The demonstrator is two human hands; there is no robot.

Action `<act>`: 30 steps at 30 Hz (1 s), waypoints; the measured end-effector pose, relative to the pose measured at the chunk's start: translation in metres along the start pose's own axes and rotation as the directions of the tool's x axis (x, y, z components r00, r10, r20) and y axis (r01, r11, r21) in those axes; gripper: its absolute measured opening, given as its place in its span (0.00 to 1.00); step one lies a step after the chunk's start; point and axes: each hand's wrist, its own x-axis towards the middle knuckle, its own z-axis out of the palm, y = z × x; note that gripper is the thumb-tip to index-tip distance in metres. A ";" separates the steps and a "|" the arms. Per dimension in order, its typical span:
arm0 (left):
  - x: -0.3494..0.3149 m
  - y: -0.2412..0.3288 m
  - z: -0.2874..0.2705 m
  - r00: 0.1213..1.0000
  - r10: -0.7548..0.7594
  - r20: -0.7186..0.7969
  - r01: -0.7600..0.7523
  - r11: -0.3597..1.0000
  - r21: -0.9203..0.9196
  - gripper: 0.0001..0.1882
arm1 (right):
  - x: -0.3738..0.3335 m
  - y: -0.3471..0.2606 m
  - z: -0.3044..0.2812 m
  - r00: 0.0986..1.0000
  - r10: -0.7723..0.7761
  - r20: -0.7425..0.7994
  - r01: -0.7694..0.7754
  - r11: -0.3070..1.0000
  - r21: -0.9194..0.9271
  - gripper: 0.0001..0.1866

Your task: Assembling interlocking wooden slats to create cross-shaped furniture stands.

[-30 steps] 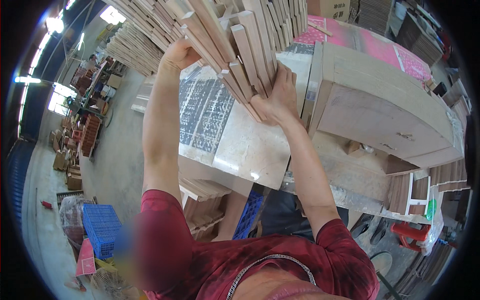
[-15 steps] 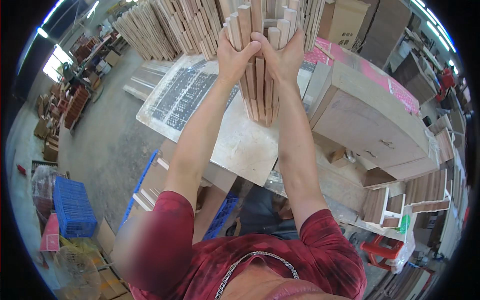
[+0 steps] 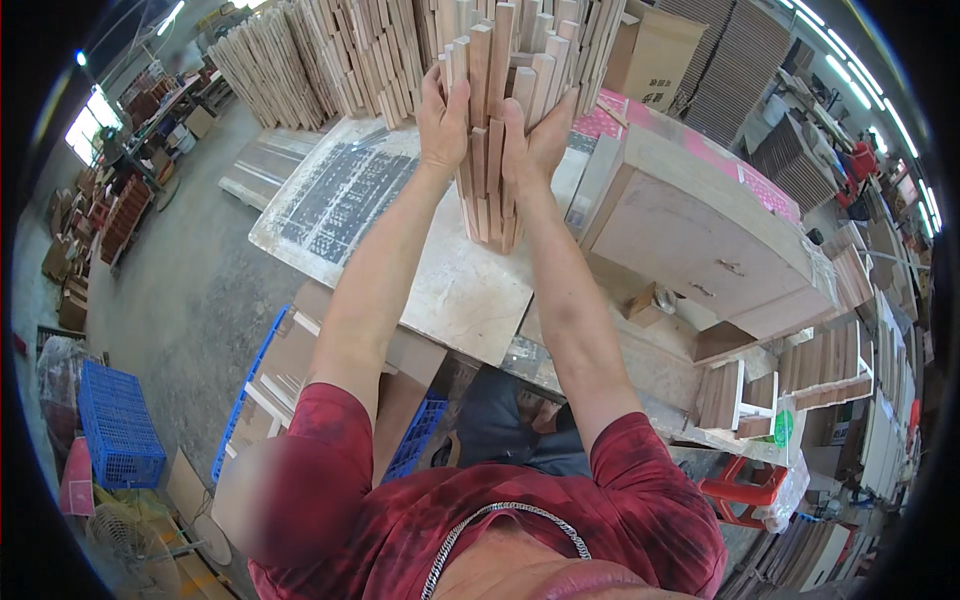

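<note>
A bundle of long pale wooden strips stands upright on the worktable, its top ends at uneven heights. My left hand is pressed along the bundle's left side, thumb pointing up and fingers partly hidden behind it. On the opposite side my right hand grips the strips, its thumb lying up the front face and its fingers reaching round the right edge. Both arms are stretched forward.
Tall stacks of wooden strips stand behind the table. A pale wooden cabinet lies to the right, near a pink patterned sheet. Blue plastic crates are at lower left, and a red stool stands at lower right.
My thumbs, which met across the front of the bundle, are now apart and point upward along the strips. The whole view has shifted slightly.
</note>
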 end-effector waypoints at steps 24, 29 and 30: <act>-0.229 0.241 -0.172 1.000 -0.027 0.016 -0.005 0.373 0.928 0.23 | -0.068 -0.055 -0.641 0.764 0.451 0.461 0.370 0.279 -0.886 0.17; -0.240 0.285 -0.281 0.908 -0.405 -0.106 0.036 -0.177 0.984 0.30 | -0.070 0.022 -0.655 0.553 0.720 0.420 0.425 0.190 -0.885 0.19; -0.250 0.275 -0.312 0.889 -0.436 -0.143 0.110 -0.100 0.989 0.29 | -0.075 0.031 -0.662 0.538 0.678 0.501 0.447 0.275 -0.851 0.20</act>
